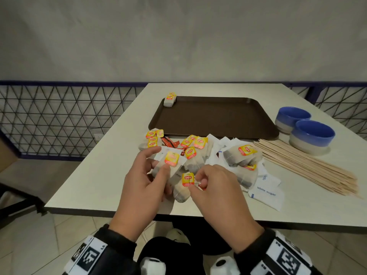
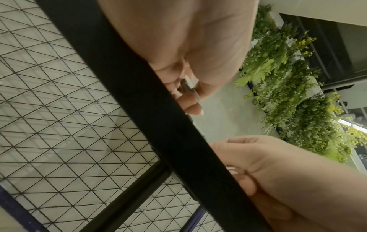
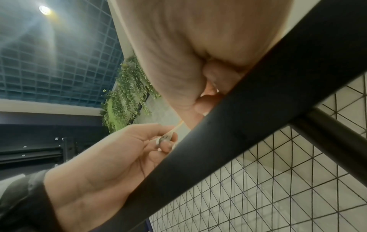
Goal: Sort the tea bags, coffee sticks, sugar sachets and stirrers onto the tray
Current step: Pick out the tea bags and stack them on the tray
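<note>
Left hand (image 1: 139,181) fingers clamp a tea bag (image 1: 168,165); right hand (image 1: 216,195) pinches another's tag (image 1: 187,179). Tea-bag gathering under way. Next, likely: free the strings, carry to tray (image 1: 258,124).

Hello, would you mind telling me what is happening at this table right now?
A person is sorting a mixed pile of drink supplies on a white table. The left hand holds a tea bag over the pile, and the right hand pinches the tag of another. The brown tray holds only a small stack of tea bags in its far left corner. Sugar sachets, wooden stirrers and red coffee sticks wait on the table.
</note>
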A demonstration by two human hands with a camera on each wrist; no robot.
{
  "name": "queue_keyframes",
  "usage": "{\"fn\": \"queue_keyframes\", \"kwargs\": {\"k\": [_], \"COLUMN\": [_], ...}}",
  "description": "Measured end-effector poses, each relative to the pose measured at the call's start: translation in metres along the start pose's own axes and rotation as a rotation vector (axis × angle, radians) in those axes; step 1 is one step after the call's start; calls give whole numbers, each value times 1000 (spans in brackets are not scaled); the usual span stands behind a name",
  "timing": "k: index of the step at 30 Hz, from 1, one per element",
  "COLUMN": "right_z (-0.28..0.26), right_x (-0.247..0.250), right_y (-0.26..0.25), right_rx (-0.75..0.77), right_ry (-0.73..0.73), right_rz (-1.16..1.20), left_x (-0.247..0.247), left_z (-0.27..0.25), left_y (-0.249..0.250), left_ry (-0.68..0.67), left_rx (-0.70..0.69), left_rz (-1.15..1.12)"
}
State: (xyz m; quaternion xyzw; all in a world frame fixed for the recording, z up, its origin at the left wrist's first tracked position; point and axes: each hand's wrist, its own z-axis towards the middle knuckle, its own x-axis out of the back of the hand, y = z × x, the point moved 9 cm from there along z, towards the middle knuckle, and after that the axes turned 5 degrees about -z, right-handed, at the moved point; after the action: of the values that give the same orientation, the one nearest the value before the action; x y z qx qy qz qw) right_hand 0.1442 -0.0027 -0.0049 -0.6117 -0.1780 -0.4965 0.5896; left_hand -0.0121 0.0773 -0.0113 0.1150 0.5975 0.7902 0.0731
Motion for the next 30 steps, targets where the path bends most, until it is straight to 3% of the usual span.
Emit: {"fn": "queue_keyframes", "kwargs": {"k": [9, 12, 17, 21, 25, 30], "right_z": [-15, -14, -8, -2, 2, 2], "right_x": [-3, -3, -7, -5, -6, -5], "right_y": [-6, 5, 14, 16, 18, 19], "right_rx": [149, 141, 62, 40, 16, 22], "right_ry": [45, 41, -108, -126, -129, -88], "right_rz": [110, 307, 678, 853, 863, 849], "left_x": [0, -5, -3, -11, -17, -18], "left_z": [-3, -3, -5, -8, -8, -8], "left_y": [10, 9, 8, 10, 11, 7], "left_ry": [12, -23, -34, -145, -214, -200], "left_rx": [-76, -98, -109, -64, -63, -55], "left_rz": [-35, 3, -25, -132, -123, -90]}}
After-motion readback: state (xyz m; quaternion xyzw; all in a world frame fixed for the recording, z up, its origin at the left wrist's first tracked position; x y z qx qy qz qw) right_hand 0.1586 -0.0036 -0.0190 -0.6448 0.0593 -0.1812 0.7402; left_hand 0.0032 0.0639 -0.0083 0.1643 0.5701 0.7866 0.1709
